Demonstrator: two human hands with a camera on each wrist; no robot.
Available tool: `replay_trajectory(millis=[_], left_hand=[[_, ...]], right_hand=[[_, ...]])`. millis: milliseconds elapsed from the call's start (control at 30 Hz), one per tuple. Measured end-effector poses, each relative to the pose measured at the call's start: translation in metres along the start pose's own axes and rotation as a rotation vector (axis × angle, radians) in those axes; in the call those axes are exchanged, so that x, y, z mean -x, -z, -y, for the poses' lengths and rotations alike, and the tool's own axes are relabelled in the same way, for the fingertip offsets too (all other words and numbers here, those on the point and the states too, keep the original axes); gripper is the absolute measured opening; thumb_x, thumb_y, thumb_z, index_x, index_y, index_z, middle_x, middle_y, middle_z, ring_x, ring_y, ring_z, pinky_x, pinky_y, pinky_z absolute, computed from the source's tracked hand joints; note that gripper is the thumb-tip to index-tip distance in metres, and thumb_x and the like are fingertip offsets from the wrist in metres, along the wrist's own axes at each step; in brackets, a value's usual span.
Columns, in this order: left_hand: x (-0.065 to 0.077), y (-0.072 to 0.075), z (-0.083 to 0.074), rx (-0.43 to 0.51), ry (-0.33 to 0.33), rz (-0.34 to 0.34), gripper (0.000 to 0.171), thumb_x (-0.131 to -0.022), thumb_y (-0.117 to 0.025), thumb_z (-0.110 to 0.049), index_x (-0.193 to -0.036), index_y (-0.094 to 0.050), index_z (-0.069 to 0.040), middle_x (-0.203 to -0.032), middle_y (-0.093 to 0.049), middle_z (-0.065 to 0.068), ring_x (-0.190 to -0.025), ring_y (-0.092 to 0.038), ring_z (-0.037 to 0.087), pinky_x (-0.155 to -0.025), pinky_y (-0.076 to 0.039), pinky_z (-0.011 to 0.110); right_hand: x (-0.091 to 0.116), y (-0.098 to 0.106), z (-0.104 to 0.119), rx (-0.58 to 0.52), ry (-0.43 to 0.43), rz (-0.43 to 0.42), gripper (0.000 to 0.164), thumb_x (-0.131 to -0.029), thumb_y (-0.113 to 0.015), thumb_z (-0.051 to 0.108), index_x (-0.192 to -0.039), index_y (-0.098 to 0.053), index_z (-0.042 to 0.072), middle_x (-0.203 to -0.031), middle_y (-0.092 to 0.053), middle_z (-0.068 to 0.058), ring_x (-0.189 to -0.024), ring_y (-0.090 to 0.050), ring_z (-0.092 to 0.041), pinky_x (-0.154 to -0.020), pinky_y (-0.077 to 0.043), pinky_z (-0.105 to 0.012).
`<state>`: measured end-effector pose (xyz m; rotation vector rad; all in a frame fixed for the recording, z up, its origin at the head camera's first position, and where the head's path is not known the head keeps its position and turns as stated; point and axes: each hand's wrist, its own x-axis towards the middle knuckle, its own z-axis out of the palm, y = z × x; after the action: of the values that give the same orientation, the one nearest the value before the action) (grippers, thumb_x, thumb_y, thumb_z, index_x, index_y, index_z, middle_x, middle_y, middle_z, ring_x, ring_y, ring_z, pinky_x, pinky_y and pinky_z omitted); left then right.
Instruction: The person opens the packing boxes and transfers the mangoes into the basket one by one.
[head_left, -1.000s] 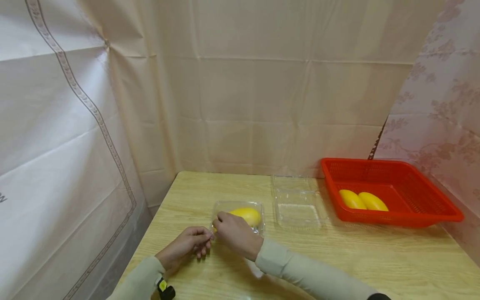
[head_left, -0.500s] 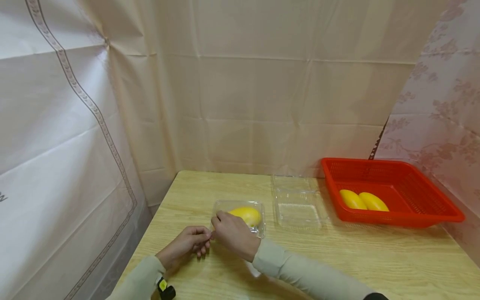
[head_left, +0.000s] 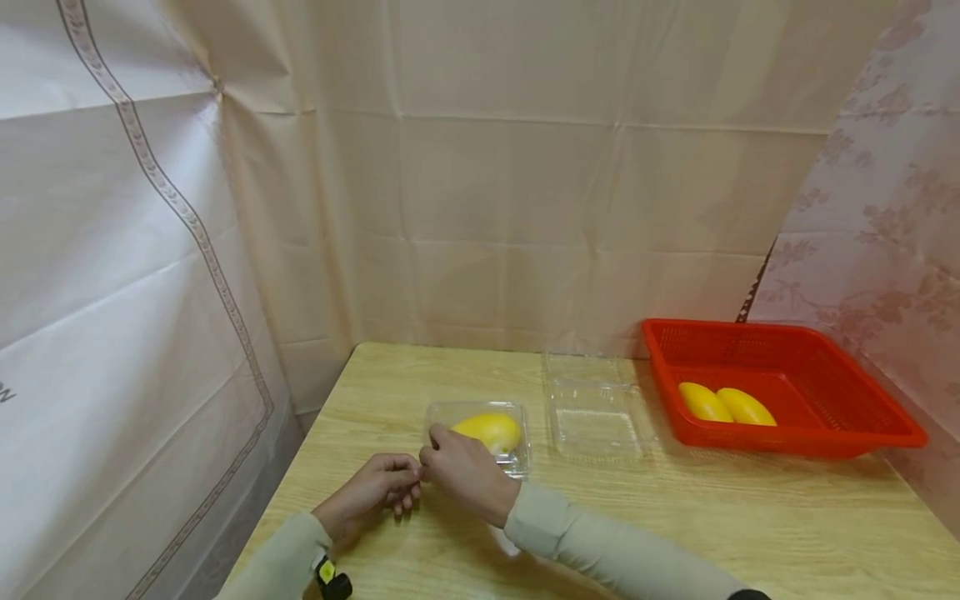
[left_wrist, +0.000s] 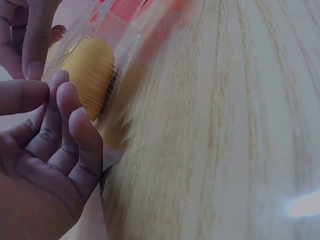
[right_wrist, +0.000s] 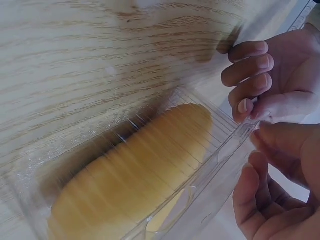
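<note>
A clear plastic clamshell box [head_left: 524,437] with a yellow mango [head_left: 491,431] inside lies on the table, its near-left corner covered by the hands in the head view. At that corner, my left hand [head_left: 375,490] pinches the box's edge between thumb and index finger. Its other fingers are loosely bent, as the left wrist view shows of the left hand [left_wrist: 55,160]. My right hand [head_left: 474,477] reaches across the front of the box and pinches the same corner, right beside the left fingertips. In the right wrist view the mango [right_wrist: 135,175] shows through the ribbed plastic wall.
To the right of the box stands a second clear clamshell box [head_left: 596,429], its lid raised at the back. A red plastic basket [head_left: 810,442] at the far right holds two yellow mangoes [head_left: 723,404]. Cloth sheets [head_left: 487,208] hang behind the wooden table [head_left: 675,533] and at both sides.
My right hand has shifted very slightly left along the box's near-left corner. The left hand stays in place, and the box and basket keep their positions.
</note>
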<state>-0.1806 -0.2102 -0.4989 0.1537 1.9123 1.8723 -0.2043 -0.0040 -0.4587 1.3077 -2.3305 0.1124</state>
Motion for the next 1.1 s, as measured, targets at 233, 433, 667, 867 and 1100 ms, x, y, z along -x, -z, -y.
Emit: replay_trajectory(millis=[233, 433, 667, 867, 1100], left_hand=[[-0.001, -0.003, -0.001, -0.010, -0.008, -0.013, 0.016, -0.104, -0.059, -0.014, -0.099, -0.063, 0.000, -0.087, -0.066, 0.009, -0.069, -0.058, 0.015, -0.060, -0.051, 0.028], [-0.002, -0.004, -0.002, -0.014, 0.014, -0.031, 0.019, -0.105, -0.059, -0.021, -0.098, -0.065, -0.004, -0.087, -0.065, 0.007, -0.069, -0.058, 0.014, -0.062, -0.051, 0.027], [-0.001, -0.007, -0.005, -0.007, 0.022, -0.058, 0.021, -0.106, -0.057, -0.022, -0.097, -0.066, -0.005, -0.082, -0.062, 0.006, -0.067, -0.057, 0.014, -0.060, -0.050, 0.026], [-0.001, -0.010, -0.005, 0.011, 0.033, -0.088, 0.018, -0.105, -0.056, -0.019, -0.095, -0.065, -0.006, -0.078, -0.060, 0.003, -0.066, -0.056, 0.013, -0.059, -0.050, 0.025], [-0.004, -0.009, -0.003, 0.003, 0.039, -0.120, 0.017, -0.103, -0.059, -0.018, -0.103, -0.068, -0.003, -0.082, -0.063, 0.005, -0.067, -0.059, 0.014, -0.061, -0.051, 0.026]], right_hand=[[0.001, 0.000, 0.005, 0.090, 0.017, 0.041, 0.010, -0.095, -0.077, 0.022, -0.088, -0.078, 0.015, -0.087, -0.053, 0.003, -0.067, -0.050, -0.003, -0.051, -0.045, -0.012], [-0.001, 0.006, 0.013, 0.208, 0.055, 0.119, 0.006, -0.090, -0.081, 0.013, -0.095, -0.079, 0.016, -0.088, -0.054, 0.003, -0.069, -0.055, -0.005, -0.052, -0.049, -0.014], [-0.002, 0.004, 0.017, 0.232, 0.049, 0.095, 0.007, -0.089, -0.080, 0.011, -0.095, -0.077, 0.012, -0.088, -0.053, 0.002, -0.067, -0.053, -0.005, -0.052, -0.048, -0.014], [-0.001, -0.005, 0.017, 0.249, 0.045, 0.084, 0.007, -0.091, -0.079, 0.011, -0.097, -0.076, 0.009, -0.090, -0.052, 0.001, -0.069, -0.052, -0.006, -0.052, -0.046, -0.012], [0.000, -0.011, 0.015, 0.268, 0.040, 0.097, 0.006, -0.094, -0.076, 0.010, -0.100, -0.074, 0.007, -0.093, -0.051, -0.001, -0.072, -0.050, -0.006, -0.054, -0.044, -0.009]])
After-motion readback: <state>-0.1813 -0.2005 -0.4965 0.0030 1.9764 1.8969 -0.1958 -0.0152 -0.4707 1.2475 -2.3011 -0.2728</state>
